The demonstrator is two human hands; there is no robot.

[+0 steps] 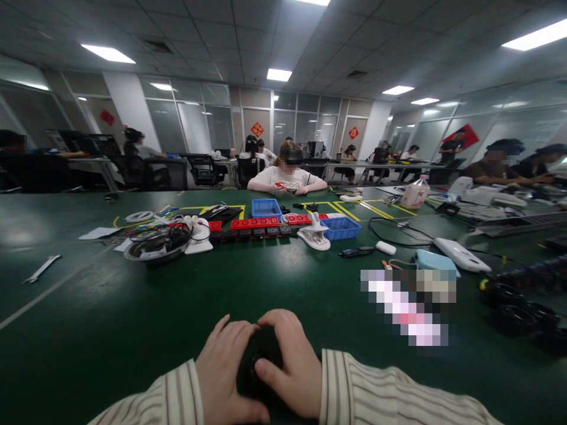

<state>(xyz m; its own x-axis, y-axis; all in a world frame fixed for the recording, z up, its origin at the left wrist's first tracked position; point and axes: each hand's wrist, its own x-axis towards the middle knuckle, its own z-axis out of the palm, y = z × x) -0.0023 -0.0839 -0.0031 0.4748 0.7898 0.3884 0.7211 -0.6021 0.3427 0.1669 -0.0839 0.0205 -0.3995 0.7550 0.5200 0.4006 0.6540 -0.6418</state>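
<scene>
Black at the lower centre of the frame: clasps a dark object [248, 378] between left hand [224, 366] and right hand [296, 360], curved around its sides, with right thumb on top. Shows a white clip [315, 236] beyond, mid-frame on the surface [133, 330].

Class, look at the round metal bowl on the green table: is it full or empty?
Full, or nearly so: the metal bowl holds a tangled heap of dark cables reaching its rim.

The green tabletop [287, 283] opens ahead until red blocks [254, 222], seemingly sockets, bar the way.
</scene>
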